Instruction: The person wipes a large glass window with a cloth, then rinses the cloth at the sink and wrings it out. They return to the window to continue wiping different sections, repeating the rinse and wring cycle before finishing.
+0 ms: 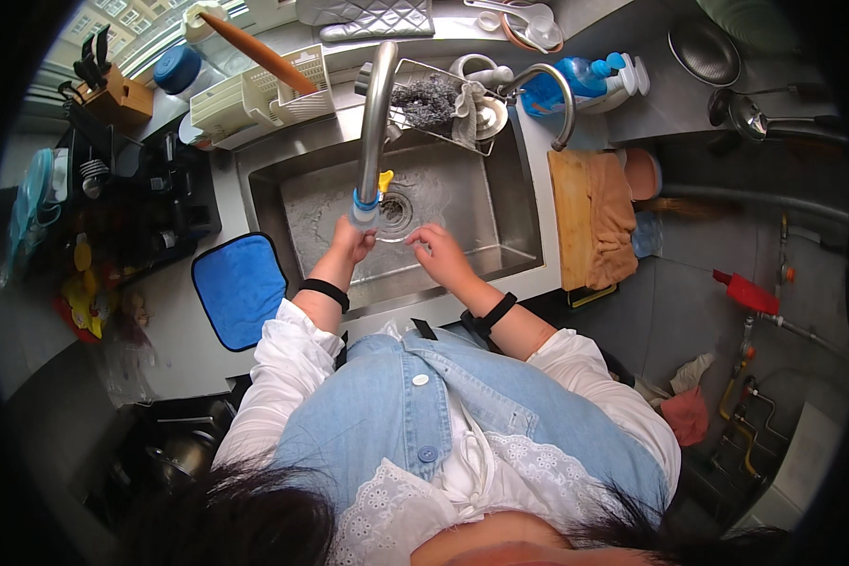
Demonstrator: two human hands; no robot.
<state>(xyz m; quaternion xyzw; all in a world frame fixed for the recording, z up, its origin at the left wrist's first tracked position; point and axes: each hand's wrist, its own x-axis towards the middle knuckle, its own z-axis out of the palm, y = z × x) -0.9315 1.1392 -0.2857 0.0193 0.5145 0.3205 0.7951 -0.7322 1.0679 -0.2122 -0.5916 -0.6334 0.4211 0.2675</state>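
Observation:
My left hand [351, 238] is under the clear, blue-ringed nozzle [366, 207] of the metal faucet [378, 120]. The nozzle partly covers its fingers, so I cannot tell whether it holds anything. My right hand [437, 255] hovers over the stainless steel sink [460, 191], fingers bent and apart, with nothing visible in it. Between the hands is the round drain [395, 207]. A thin pale curve shows just below the drain; whether it is water or the rim of something clear is unclear. A yellow tab [385, 181] sticks out beside the nozzle.
A wire rack [484, 147] with a steel scrubber [424, 100] and a cloth hangs at the sink's back. A blue cloth [240, 291] lies to the left. On the right stand a wooden cutting board [569, 219] with a brown cloth [610, 219] and a blue soap bottle [566, 85].

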